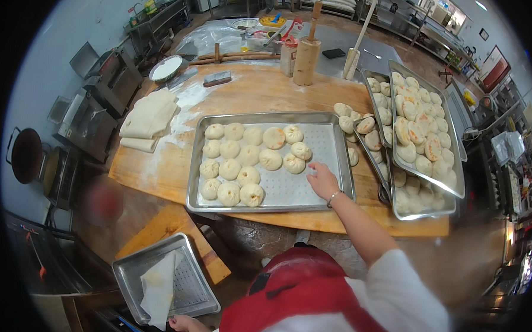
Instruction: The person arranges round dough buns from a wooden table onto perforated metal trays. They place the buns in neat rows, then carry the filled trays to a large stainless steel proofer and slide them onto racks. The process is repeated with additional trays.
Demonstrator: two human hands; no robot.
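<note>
My right hand [323, 181] is over the bare right part of a large perforated metal tray [311, 197], holding nothing, its fingers pointing towards the nearest steamed buns. Rows of pale round buns [229, 169] fill the tray's left and middle. One bun [301, 150] leans on another [294, 163], and a flat one [274, 138] has browned patches. At the bottom, my left hand [179, 323] has its fingers curled at the rim of a second perforated tray [187, 276]. A white cloth or paper sheet [159, 288] hangs over that rim; which of the two it grips is unclear.
Bun-filled trays [426, 173] overlap at the wooden worktop's [260, 94] right edge, beside loose buns [343, 109]. Folded dough [150, 116] lies left near flour [191, 96]. A rolling pin [307, 61] stands upright behind. A wooden stool or bench [213, 257] stands low, before me.
</note>
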